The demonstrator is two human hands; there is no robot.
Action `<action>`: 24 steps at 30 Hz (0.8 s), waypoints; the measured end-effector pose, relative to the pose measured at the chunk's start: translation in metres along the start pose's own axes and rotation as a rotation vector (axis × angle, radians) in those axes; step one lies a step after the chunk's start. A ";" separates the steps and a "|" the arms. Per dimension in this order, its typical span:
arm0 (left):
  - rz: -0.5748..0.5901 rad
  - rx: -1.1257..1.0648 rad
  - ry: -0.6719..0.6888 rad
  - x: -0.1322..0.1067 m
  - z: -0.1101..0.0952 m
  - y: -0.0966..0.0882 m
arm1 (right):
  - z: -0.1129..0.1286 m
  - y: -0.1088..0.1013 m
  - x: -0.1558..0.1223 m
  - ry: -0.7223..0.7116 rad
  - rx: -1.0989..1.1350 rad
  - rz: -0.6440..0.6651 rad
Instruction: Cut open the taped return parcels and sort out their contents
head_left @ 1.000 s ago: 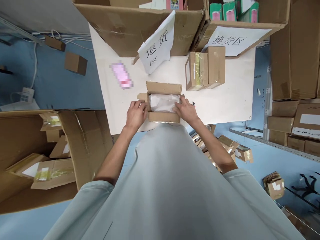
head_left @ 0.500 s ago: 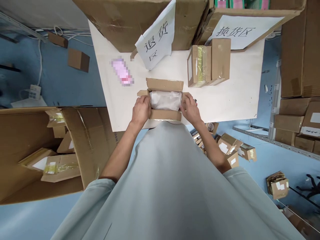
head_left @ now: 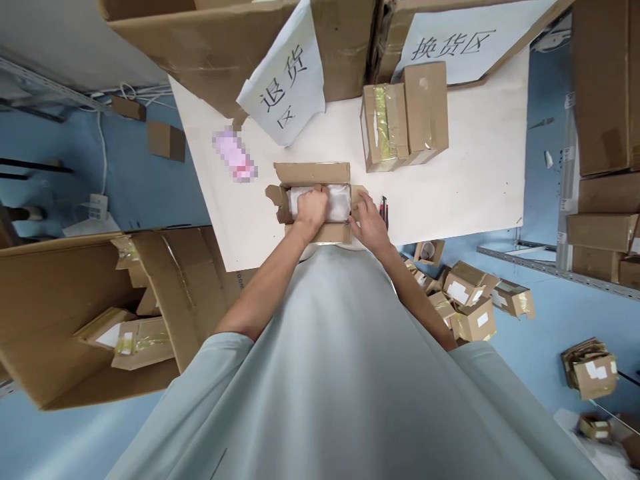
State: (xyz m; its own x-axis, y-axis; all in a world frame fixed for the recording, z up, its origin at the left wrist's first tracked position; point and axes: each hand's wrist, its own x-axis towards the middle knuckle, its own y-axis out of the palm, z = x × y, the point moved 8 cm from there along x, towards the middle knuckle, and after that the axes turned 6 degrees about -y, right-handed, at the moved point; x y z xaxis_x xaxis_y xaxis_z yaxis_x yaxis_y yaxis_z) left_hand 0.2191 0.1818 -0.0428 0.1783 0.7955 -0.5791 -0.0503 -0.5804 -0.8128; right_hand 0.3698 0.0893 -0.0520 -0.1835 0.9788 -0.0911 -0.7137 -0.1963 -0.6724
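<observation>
A small cardboard box [head_left: 313, 173] lies with its flaps folded out near the front edge of the white table. Inside it is a white wrapped package [head_left: 340, 200]. My left hand [head_left: 313, 210] reaches into the box, fingers curled and closed on the package's wrapping; the fingertips are partly hidden. At the box's right end, my right hand [head_left: 370, 223] holds the side flap, fingers over it and thumb towards the near corner. A red and black box cutter [head_left: 384, 212] lies just right of that hand.
Two closed cartons [head_left: 425, 113] stand behind on the white table [head_left: 480, 180]. Large boxes with paper signs [head_left: 285, 80] line its back. A pixelated pink item [head_left: 235, 157] lies left. A big open carton [head_left: 200, 267] stands at lower left; several boxes [head_left: 467, 287] lie on the floor right.
My left hand has moved from the box's left flap into the box, onto the white package. My right hand stays at the right flap. The view has shifted slightly.
</observation>
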 end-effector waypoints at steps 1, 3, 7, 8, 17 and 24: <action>0.003 0.020 -0.008 0.003 -0.001 0.000 | 0.000 0.001 0.000 0.006 -0.003 0.005; -0.015 0.052 -0.002 0.007 -0.001 -0.003 | -0.001 0.003 -0.001 0.013 -0.007 0.016; -0.054 0.080 0.031 -0.005 0.005 -0.007 | -0.002 0.004 -0.005 0.010 0.010 0.026; -0.064 0.079 0.029 -0.012 0.009 -0.008 | -0.003 0.004 -0.006 0.004 0.018 0.030; -0.216 0.009 -0.100 -0.083 0.041 -0.023 | -0.010 -0.006 -0.008 -0.063 0.038 0.049; -0.339 -0.040 -0.128 -0.112 0.050 -0.062 | -0.005 -0.014 0.004 -0.087 0.051 0.034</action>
State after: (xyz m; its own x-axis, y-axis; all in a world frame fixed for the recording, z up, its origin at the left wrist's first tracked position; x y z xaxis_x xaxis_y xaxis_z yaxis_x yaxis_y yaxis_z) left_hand 0.1535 0.1374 0.0694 0.0535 0.9579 -0.2820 0.0292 -0.2838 -0.9584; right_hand 0.3819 0.0965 -0.0466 -0.2645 0.9632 -0.0474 -0.7393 -0.2341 -0.6314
